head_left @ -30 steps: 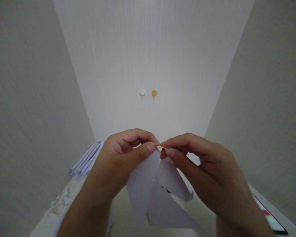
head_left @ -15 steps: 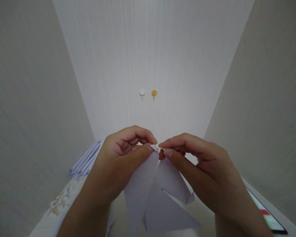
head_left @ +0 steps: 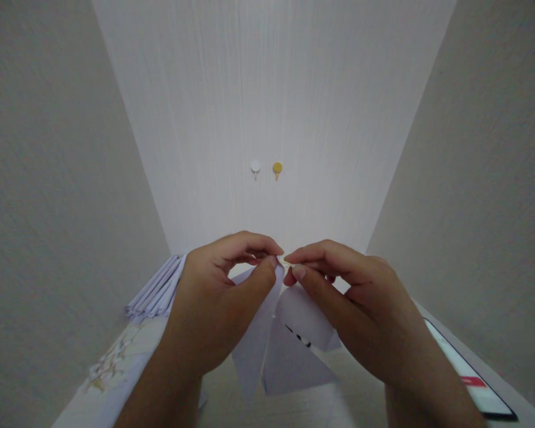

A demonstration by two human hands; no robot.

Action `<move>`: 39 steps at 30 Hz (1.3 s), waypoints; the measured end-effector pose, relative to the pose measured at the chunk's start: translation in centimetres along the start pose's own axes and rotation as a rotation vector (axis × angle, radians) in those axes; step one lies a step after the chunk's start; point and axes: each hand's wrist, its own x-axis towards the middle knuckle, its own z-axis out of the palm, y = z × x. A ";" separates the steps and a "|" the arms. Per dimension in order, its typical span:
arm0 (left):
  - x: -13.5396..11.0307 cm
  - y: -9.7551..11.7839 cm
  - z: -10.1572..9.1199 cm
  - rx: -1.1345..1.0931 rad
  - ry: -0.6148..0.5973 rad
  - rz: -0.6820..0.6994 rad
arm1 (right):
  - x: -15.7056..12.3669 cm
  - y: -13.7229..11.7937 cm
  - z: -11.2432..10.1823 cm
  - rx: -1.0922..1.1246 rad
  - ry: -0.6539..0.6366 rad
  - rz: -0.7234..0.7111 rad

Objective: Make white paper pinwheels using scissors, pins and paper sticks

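Note:
My left hand (head_left: 225,297), closed in a pinch, grips the top corner of a white piece of cut and folded paper (head_left: 294,368) between thumb and index finger. The paper hangs below both hands in pointed flaps, and a black mark shows on one of them. Opposite, the thumb and index finger of my right hand (head_left: 354,297) are pinched on a thin pale strand (head_left: 287,262) that reaches to the paper's corner. Whether it is a string or a fine stick I cannot tell. The two sets of fingertips are almost touching.
A stack of folded white papers (head_left: 156,286) lies on the left, near a pale surface with a gold branch pattern (head_left: 111,359). A lit phone or tablet (head_left: 468,371) rests on the right. Two round hooks, white (head_left: 255,167) and yellow (head_left: 277,168), are on the wall ahead.
The paper has turned and shifted slightly upward, bringing more of the black mark into view. My right hand has moved a little left. Both pinches remain closed.

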 end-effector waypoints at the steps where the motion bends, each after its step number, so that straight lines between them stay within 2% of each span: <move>1: 0.0 -0.1 0.0 0.014 0.000 0.019 | 0.0 0.0 0.0 -0.009 -0.003 0.000; 13: 0.0 0.5 -0.1 0.109 -0.022 0.049 | 0.2 0.2 0.1 -0.011 -0.026 0.058; 18: 0.0 0.8 -0.2 0.132 -0.076 0.061 | 0.2 0.2 0.3 0.077 -0.031 0.064; 27: 0.2 0.3 -0.7 0.187 -0.160 0.239 | 0.4 0.5 0.1 0.145 -0.044 0.078; 31: 0.3 0.3 -0.8 0.260 -0.107 0.254 | 0.3 0.6 0.0 0.138 -0.031 0.065; 33: 0.4 0.1 -1.0 0.278 -0.023 0.209 | 0.3 0.6 0.0 0.136 -0.011 0.060; 36: 0.5 -0.5 -1.6 0.194 0.096 0.062 | 0.3 0.6 -0.1 0.137 0.071 0.062; 39: 0.9 -1.6 -2.1 0.026 0.130 -0.088 | 0.5 0.5 0.0 0.188 0.180 0.072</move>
